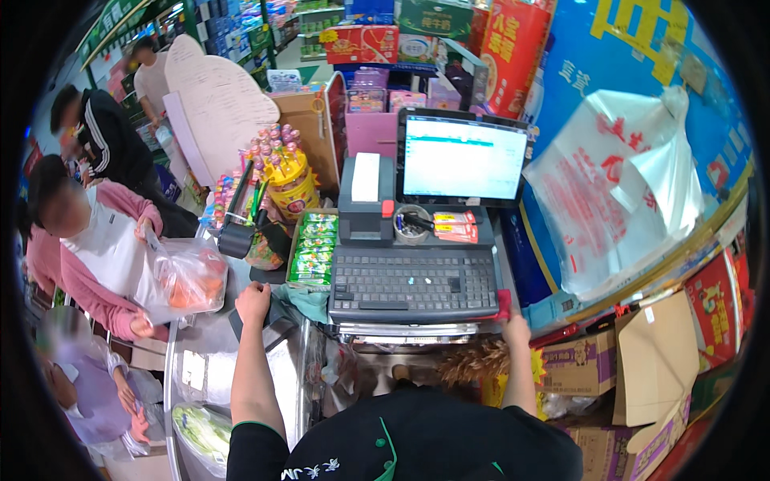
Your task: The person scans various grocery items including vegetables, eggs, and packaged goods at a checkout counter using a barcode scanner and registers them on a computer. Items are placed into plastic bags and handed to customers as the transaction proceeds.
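My left hand [253,302] is curled at the left end of the counter, beside a dark device [274,324]; whether it holds anything cannot be told. At the right edge of the black keyboard [415,282], my right hand [515,327] touches a small red item [504,303]. Above the keyboard stand a receipt printer [366,207] with white paper and a lit monitor [463,157]. A box of green packets [314,249] and a teal cloth [305,302] lie left of the keyboard. A bagged leafy vegetable [203,436] rests on the metal counter [258,379].
Across the counter, a person [108,240] holds a plastic bag [191,279] with orange contents. A child [96,391] and other people stand nearby. Lollipops fill a yellow tub [292,186]. Plastic bags [625,192] hang at right above open cardboard boxes [656,355].
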Demonstrator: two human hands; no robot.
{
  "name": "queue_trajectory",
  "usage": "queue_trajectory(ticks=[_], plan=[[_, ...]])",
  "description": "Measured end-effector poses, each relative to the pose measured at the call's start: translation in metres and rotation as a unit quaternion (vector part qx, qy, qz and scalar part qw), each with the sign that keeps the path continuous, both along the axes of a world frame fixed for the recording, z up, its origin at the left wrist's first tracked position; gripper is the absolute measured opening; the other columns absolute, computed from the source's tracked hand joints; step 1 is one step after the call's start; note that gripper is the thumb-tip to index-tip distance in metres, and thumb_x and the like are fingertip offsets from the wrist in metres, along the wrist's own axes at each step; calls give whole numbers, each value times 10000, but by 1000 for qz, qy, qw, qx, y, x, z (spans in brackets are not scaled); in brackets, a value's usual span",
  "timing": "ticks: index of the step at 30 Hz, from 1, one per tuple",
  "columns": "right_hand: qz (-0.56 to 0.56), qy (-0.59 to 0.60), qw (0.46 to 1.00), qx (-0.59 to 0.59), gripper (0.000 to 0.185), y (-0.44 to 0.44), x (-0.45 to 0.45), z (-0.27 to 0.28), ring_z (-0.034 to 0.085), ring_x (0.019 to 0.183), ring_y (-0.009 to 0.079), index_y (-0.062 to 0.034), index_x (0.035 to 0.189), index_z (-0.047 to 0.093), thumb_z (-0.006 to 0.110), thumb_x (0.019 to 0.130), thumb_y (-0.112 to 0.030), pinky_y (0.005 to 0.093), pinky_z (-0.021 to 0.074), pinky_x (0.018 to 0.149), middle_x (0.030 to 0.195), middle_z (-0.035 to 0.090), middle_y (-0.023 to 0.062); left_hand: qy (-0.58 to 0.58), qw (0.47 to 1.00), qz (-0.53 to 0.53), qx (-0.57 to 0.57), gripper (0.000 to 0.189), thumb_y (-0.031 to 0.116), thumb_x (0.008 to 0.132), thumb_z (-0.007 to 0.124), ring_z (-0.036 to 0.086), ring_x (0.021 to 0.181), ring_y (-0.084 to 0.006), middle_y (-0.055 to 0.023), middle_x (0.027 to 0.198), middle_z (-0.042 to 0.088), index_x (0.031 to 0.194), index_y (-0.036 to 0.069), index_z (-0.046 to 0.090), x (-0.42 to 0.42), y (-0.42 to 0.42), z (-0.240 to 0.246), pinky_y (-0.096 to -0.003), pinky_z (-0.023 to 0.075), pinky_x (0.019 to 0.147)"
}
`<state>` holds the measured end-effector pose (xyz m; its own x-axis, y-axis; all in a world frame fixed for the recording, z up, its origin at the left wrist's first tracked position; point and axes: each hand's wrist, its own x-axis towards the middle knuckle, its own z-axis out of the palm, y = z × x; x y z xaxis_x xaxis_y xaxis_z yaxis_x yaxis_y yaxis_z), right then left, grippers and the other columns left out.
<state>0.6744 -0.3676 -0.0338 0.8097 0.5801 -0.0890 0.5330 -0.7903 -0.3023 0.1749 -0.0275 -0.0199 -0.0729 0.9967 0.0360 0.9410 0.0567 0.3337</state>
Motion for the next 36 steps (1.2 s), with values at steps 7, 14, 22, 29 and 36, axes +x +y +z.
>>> queue_trajectory(ticks=[7,14,22,29,36], plan=[[138,148,871,447,107,108,-37,109,575,623,128,-9,853,587,666,844,-80,286,452,593,695,605,102,-98,992,3,81,202,244,847,591,621,904,-340,-144,889,664,875,55,656,1,-3,7,-414,471,826],[528,18,768,362,223,296,-112,189,587,823,294,-39,855,625,630,881,-260,387,468,727,852,635,109,-221,910,-86,339,135,2,792,585,566,939,-346,-167,975,576,926,3,600,31,-81,28,-396,452,836],[593,-107,796,56,443,441,-129,181,572,1022,340,-94,970,674,597,851,-514,488,408,862,981,669,132,-309,940,-56,133,292,-9,779,606,546,1013,-358,-182,1080,539,1069,22,578,78,-243,-25,-402,446,898],[650,-162,729,-139,758,460,-124,197,638,984,309,-38,958,713,477,806,-742,471,369,917,1000,691,145,-345,930,93,87,323,-40,757,599,531,1026,-361,-172,1071,519,1073,17,562,79,-310,-61,-391,433,897],[663,-281,683,-121,486,405,-135,262,641,963,272,-68,908,724,710,740,-524,474,356,910,919,706,117,-335,935,43,113,295,-50,771,584,548,989,-349,-170,1057,529,1058,15,574,94,-294,-41,-372,453,858]])
